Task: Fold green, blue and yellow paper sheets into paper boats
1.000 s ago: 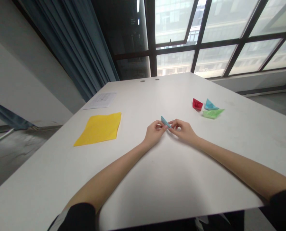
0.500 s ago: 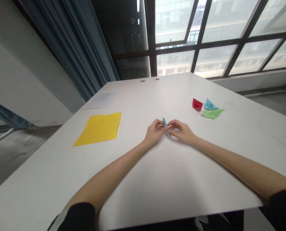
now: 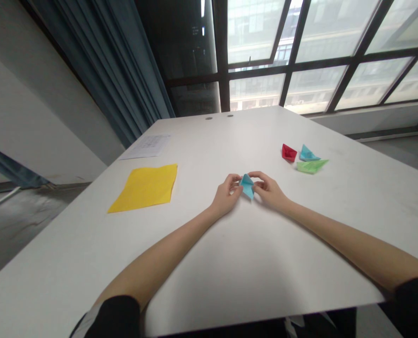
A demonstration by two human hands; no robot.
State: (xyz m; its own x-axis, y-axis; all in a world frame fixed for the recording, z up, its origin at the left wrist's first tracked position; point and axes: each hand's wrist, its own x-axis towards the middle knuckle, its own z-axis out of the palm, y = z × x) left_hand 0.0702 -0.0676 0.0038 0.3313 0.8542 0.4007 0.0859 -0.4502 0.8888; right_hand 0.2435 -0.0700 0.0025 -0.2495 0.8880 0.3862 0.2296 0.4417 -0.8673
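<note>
A small folded piece of light blue paper (image 3: 247, 186) is held between my two hands, a little above the white table (image 3: 209, 263). My left hand (image 3: 227, 193) pinches its left side with thumb and fingers. On the right side, my right hand (image 3: 268, 190) grips the paper between thumb and fingertips. The paper is spread open, with an inner fold showing and a point directed down toward me.
To the right lie a red (image 3: 289, 153), a blue (image 3: 308, 153) and a green folded paper piece (image 3: 312, 166), close together. Yellow sheets (image 3: 143, 188) lie at the left, with a printed white sheet (image 3: 146, 147) behind them.
The blue paper was narrow and seen edge-on; now it is opened out and its faces show. My hands have moved slightly apart, each still gripping a side.
</note>
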